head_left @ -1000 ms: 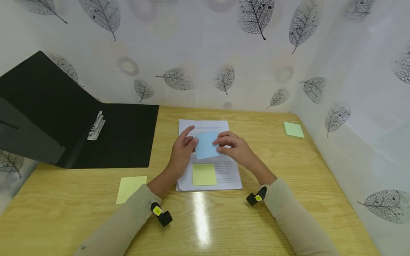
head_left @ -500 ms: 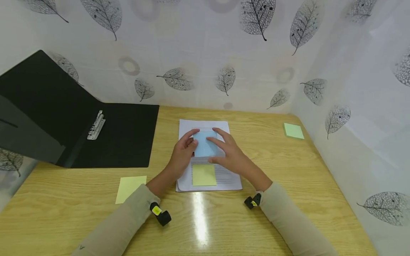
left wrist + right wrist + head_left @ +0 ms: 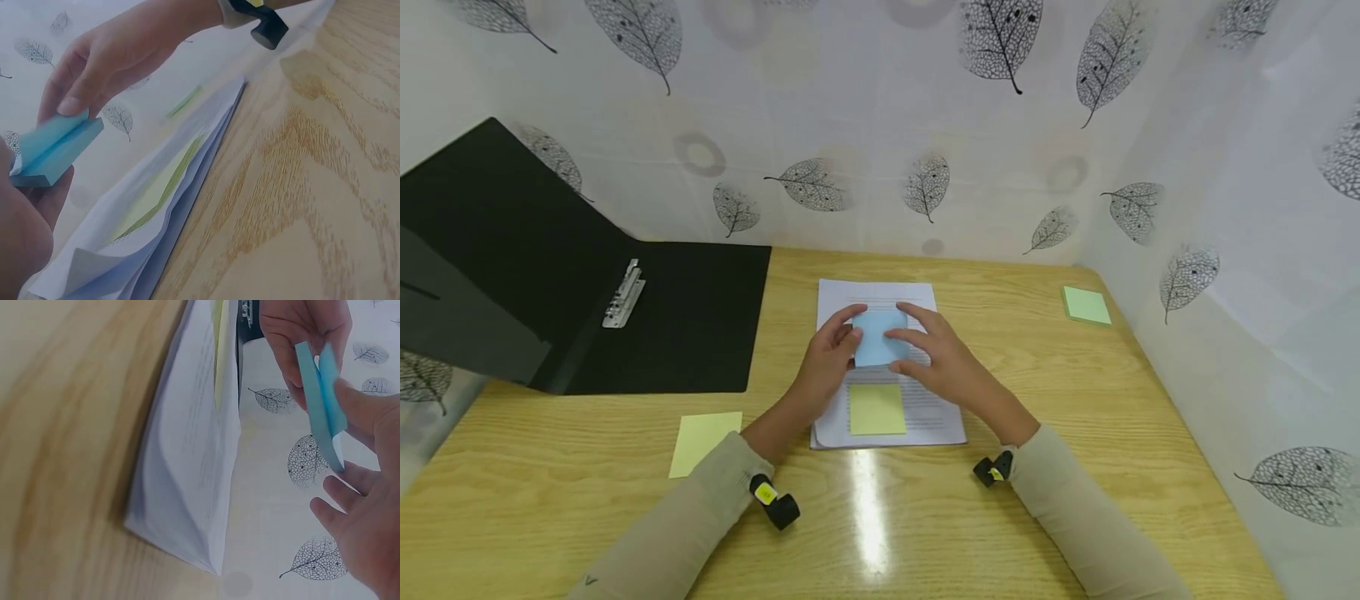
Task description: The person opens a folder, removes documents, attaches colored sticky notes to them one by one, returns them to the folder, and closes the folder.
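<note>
A pad of light blue sticky notes (image 3: 874,343) is held above the printed sheets (image 3: 936,417). My left hand (image 3: 820,368) grips it by its left edge, thumb on top. At its right side is my right hand (image 3: 951,360), with index and middle fingers spread over the pad. In the left wrist view the top blue sheet (image 3: 45,141) bends up from the pad (image 3: 70,155), with the right thumb on it. The right wrist view shows the lifted sheet (image 3: 334,412) under a thumb, standing apart from the pad's thick edge (image 3: 312,394).
A yellow sticky pad (image 3: 877,410) lies on the lower part of the papers. Another yellow note (image 3: 703,442) is by the left sleeve. A green sticky pad (image 3: 1086,306) sits at the back right. On the left stands an opened black clip folder (image 3: 696,321).
Over the last second my right hand has moved left and its fingers have spread across the blue pad. The pad has turned straighter. The left index finger has come down to its top edge.
</note>
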`<control>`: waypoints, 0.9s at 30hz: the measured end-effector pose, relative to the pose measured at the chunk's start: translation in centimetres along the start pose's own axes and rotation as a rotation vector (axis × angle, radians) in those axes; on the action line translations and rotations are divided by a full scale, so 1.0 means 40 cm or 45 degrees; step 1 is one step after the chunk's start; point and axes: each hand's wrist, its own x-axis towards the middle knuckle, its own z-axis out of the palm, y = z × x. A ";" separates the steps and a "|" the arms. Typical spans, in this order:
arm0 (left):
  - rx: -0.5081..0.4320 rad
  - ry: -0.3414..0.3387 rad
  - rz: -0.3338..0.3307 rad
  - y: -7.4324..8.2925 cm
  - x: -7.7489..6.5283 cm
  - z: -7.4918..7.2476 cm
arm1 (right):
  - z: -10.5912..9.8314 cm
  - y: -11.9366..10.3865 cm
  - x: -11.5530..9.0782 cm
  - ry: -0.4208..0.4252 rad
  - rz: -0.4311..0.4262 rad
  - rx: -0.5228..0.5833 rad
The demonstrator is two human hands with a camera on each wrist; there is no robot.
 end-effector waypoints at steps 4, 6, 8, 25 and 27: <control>-0.047 -0.006 -0.058 -0.003 0.002 -0.001 | 0.002 0.001 -0.003 0.071 0.064 0.069; -0.081 -0.021 -0.070 -0.003 0.001 0.000 | 0.004 0.002 -0.003 0.115 0.110 0.095; -0.101 -0.039 -0.067 -0.001 -0.001 0.002 | 0.005 0.002 -0.002 0.154 0.142 0.120; 0.139 -0.160 0.132 -0.026 -0.005 0.012 | 0.019 -0.010 -0.002 0.210 -0.293 -0.089; 0.139 -0.157 0.121 -0.024 -0.005 0.013 | 0.018 -0.010 -0.003 0.223 -0.307 -0.082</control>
